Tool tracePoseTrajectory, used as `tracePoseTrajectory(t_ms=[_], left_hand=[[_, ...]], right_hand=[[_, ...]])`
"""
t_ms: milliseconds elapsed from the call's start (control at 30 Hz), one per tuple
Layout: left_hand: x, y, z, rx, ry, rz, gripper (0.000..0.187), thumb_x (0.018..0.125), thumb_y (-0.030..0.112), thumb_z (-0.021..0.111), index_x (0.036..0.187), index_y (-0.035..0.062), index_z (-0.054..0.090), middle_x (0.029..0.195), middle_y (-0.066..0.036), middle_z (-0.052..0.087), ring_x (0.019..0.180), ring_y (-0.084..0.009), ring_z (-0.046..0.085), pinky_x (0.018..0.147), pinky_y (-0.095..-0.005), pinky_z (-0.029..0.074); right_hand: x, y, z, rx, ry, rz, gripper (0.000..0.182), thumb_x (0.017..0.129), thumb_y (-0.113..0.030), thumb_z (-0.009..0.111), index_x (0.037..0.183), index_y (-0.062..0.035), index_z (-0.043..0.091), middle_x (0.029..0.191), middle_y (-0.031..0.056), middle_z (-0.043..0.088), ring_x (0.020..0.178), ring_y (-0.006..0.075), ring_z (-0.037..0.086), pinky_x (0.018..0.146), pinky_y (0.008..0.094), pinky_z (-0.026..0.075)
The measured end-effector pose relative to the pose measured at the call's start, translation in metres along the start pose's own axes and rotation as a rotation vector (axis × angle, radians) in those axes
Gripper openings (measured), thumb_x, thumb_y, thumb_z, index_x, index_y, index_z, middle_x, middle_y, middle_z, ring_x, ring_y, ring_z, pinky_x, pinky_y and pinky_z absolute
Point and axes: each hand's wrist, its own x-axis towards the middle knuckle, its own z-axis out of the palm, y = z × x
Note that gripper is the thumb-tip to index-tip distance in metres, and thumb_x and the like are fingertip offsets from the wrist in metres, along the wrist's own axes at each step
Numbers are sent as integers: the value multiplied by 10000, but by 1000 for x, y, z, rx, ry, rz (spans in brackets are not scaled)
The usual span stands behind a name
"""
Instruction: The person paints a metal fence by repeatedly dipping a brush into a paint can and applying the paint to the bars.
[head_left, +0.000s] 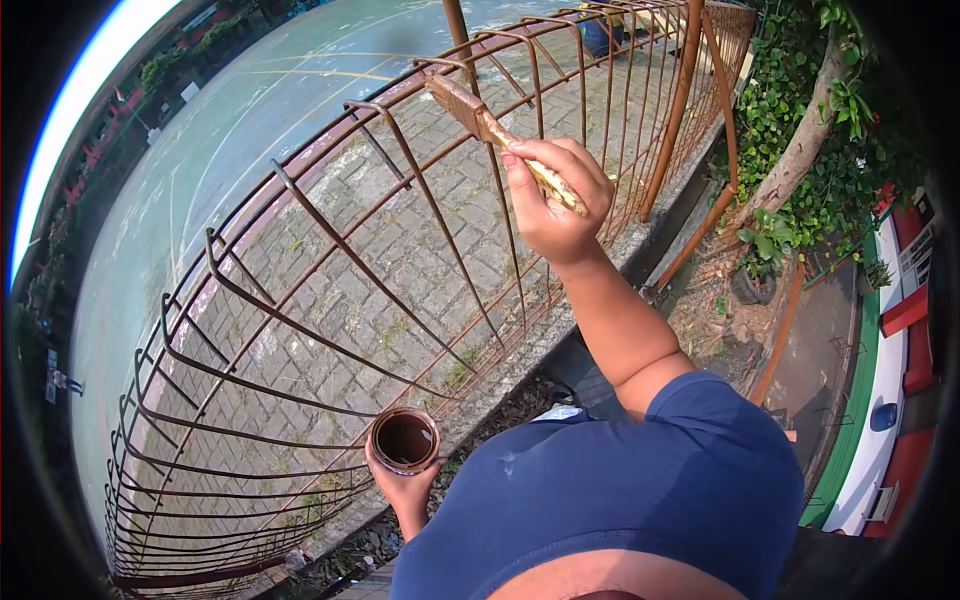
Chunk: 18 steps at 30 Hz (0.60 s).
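My right hand (562, 195) is closed around the pale, paint-smeared handle of a paintbrush (480, 118). The brush reaches up and left, its brown-coated bristles right at the top bars of a metal fence (395, 130). Lower down, my left hand (405, 487) grips an open jar of brown paint (404, 441) close beside the fence bars. Dark brown paint shows inside the jar, with smears around its rim. Brown covers much of the fence, while a few bent bar tops at the left look greyer.
The fence curves from lower left to upper right, with a rusty-brown post (680, 110) at the right. Paving blocks (350, 240) and a green court (230, 130) lie beyond it. A leafy tree (805, 130) and a tyre (754, 287) stand right. A blue barrel (600, 36) is behind the bars.
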Motion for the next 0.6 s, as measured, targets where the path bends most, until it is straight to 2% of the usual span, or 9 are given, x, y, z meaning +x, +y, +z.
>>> tracePoseTrajectory(t_ms=[100,133,233,267,367,500,533,600], left_hand=[[-2,-1,-1,13,-22,-6,1226,429,139,1014,1459,12,360,1358,-137,551,1278,-284,555,1133,-413,418],[-2,1,-1,8,-29,-1,1227,428,135,1013,1459,13,360,1358,-137,552,1276,-282,555,1132,-412,419],[0,2,-2,-23,-14,9,1229,427,145,1018,1459,14,362,1356,-137,555,1274,-280,559,1133,-412,419],[-2,2,-1,-39,-2,7,1230,428,152,1020,1458,15,363,1355,-136,556,1273,-280,560,1133,-413,420],[-3,-5,-2,-17,-6,20,1230,432,181,1028,1456,13,366,1355,-134,557,1272,-281,562,1133,-416,418],[-3,-8,-5,47,-3,16,1255,428,209,1035,1466,6,362,1352,-136,553,1270,-279,558,1129,-411,417],[-5,-4,-5,83,12,7,1266,427,198,1031,1477,2,352,1368,-142,539,1283,-280,546,1132,-410,414],[-6,-8,-6,75,27,0,1237,429,208,1032,1463,8,384,1366,-144,539,1285,-294,543,1126,-424,420]], right_hand=[[-8,13,10,-138,35,-117,216,793,40,776,976,-56,717,854,96,705,738,247,718,631,327,577],[-12,10,12,-146,-58,-121,245,768,26,783,984,-73,721,873,89,698,762,248,727,648,338,588],[-10,3,8,-106,-73,-157,281,742,16,787,994,-91,724,884,85,690,786,253,732,656,342,590],[-6,4,6,-151,-36,-153,298,738,18,784,1002,-107,726,888,83,684,783,252,728,650,346,586],[-2,1,3,-193,-163,-92,232,770,52,787,963,-65,733,864,102,708,808,257,739,661,321,585],[2,5,4,-182,-92,-141,284,749,19,771,1001,-101,722,844,78,670,718,254,702,605,338,560],[4,2,2,-161,-163,-89,232,773,32,761,974,-78,723,841,83,683,698,247,693,602,326,550],[15,-8,-9,-129,-116,-22,195,787,39,758,952,-61,725,825,91,687,692,237,688,603,312,541]])
